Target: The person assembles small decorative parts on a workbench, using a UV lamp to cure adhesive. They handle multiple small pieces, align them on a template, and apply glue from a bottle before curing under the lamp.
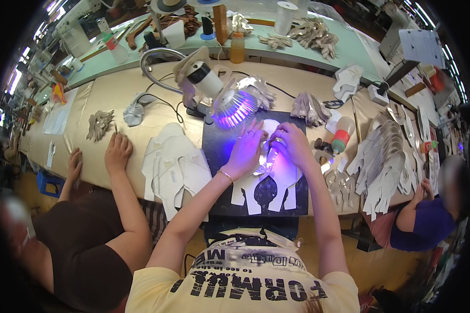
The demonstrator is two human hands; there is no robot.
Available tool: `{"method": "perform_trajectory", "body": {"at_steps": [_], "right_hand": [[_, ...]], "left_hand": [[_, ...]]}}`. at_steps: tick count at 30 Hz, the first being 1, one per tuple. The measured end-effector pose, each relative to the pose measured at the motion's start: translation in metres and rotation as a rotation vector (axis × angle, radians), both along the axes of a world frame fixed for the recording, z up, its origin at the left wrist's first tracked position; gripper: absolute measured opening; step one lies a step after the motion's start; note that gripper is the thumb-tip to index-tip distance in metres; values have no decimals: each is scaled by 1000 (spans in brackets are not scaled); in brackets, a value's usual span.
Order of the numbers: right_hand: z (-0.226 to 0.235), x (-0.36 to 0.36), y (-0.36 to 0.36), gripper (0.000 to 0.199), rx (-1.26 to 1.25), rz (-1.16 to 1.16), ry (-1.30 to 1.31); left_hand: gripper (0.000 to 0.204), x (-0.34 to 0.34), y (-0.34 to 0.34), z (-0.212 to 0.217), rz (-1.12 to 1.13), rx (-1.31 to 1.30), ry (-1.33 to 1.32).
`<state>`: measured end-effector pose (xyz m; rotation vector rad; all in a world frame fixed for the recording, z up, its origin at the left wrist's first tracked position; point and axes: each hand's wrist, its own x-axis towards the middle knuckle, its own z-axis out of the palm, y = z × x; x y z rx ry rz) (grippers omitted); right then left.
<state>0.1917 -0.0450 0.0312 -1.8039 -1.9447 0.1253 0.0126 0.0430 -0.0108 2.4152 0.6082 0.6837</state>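
Works at one black mat (218, 143) on forked white cut-outs (247, 189), uncountable where overlapped, lying lengthwise away from the body, rounded end far, legs near, below one lit lamp (234, 108) and beneath one left hand (249, 148) and one right hand (291, 145), both with fingers bent narrow, exact grip impossible to tell.

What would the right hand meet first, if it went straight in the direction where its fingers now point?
The right hand would probably meet the left hand first, close beside it over the white cut pieces; exact depth is unclear.
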Motion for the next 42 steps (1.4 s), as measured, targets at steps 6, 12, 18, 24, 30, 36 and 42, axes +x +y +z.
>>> {"method": "perform_trajectory", "body": {"at_steps": [6, 12, 18, 24, 30, 36, 42], "right_hand": [[-14, -1, -9, 21, 240, 132, -311], [9, -21, -68, 18, 315, 178, -407], [62, -51, -128, 13, 249, 119, -309], [137, -55, -198, 20, 3, -20, 205], [145, -24, -215, 12, -276, -111, 292], [79, 29, -179, 21, -469, -211, 400], [34, 51, -143, 34, -414, -561, -31]], "left_hand": [[51, 3, 2, 2, -61, 68, 133], [54, 5, 5, -1, -57, 47, 149], [55, 4, 4, 0, -62, 107, 147], [46, 3, 3, -4, -54, 167, 120], [53, 4, 7, -9, 219, 75, -98], [55, 6, 3, 2, 259, 157, -24], [59, 7, 2, 30, 195, -138, -91]]}}
